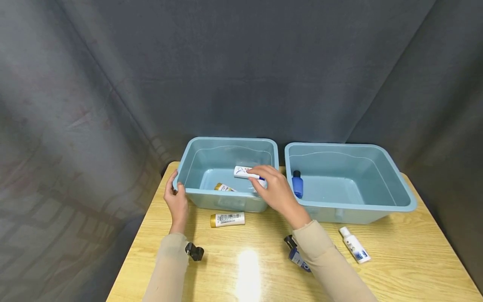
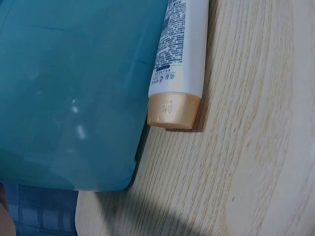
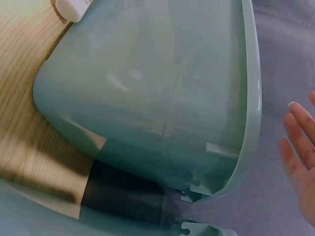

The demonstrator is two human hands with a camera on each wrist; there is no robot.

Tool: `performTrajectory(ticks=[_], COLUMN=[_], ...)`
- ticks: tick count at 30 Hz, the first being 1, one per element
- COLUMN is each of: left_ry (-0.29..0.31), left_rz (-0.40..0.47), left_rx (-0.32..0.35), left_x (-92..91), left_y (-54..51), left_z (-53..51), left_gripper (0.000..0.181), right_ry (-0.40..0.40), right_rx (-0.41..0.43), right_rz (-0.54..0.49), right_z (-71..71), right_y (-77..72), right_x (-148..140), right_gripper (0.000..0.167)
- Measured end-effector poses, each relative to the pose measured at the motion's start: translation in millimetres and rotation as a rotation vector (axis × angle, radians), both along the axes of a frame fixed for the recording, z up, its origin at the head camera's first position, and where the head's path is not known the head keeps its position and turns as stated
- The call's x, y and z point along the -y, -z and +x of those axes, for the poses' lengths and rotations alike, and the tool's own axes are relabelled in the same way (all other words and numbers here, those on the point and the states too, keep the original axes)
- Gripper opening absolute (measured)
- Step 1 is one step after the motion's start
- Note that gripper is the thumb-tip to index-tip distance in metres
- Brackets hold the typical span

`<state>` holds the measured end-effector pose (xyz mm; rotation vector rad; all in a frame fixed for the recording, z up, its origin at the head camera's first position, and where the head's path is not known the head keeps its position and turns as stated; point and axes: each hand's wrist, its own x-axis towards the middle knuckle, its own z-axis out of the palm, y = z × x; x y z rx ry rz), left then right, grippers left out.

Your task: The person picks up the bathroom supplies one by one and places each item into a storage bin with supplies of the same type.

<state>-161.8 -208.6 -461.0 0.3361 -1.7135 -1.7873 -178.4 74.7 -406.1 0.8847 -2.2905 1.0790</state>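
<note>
My left hand (image 1: 177, 205) grips the near left corner of the left light-blue bin (image 1: 226, 191), thumb at the rim. Over that bin's right part is my right hand (image 1: 277, 191); in the right wrist view its fingers are extended with nothing between them. Below its fingertips, a white bottle (image 1: 241, 172) with a blue cap lies in the bin, partly covered by the hand. A gold-capped tube (image 1: 224, 187) lies inside too, partly behind the near wall. In front of the bin, another white tube (image 2: 184, 59) with a gold cap lies on the table.
The right light-blue bin (image 1: 358, 206) holds a blue bottle (image 1: 297, 185) with a black cap. A dark blue bottle (image 1: 298, 256) lies by the right sleeve, partly hidden. A white bottle (image 1: 356, 247) lies farther right on the wooden table (image 1: 211, 272). Grey curtain (image 1: 241, 75) hangs behind.
</note>
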Motion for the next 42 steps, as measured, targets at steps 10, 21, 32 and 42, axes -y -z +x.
performTrajectory(ticks=[10, 21, 32, 42], left_ry=[0.014, 0.010, -0.004, -0.028], left_rz=[-0.014, -0.011, -0.014, 0.017], left_rx=[0.007, 0.003, 0.017, 0.026], left_x=[1.6, 4.0, 7.3, 14.4], left_y=[1.0, 2.0, 8.9, 31.2], left_z=[0.2, 1.5, -4.0, -15.4], left_gripper=[0.043, 0.043, 0.044, 0.043], right_ry=[-0.031, -0.095, -0.177, -0.243], right_rx=[-0.030, -0.120, -0.209, -0.157], right_rz=[0.001, -0.050, -0.073, -0.020], right_z=[12.7, 23.3, 32.5, 41.1], right_y=[2.6, 10.6, 27.8, 46.1], right_x=[3, 11, 19, 23], right_gripper=[0.020, 0.020, 0.017, 0.023])
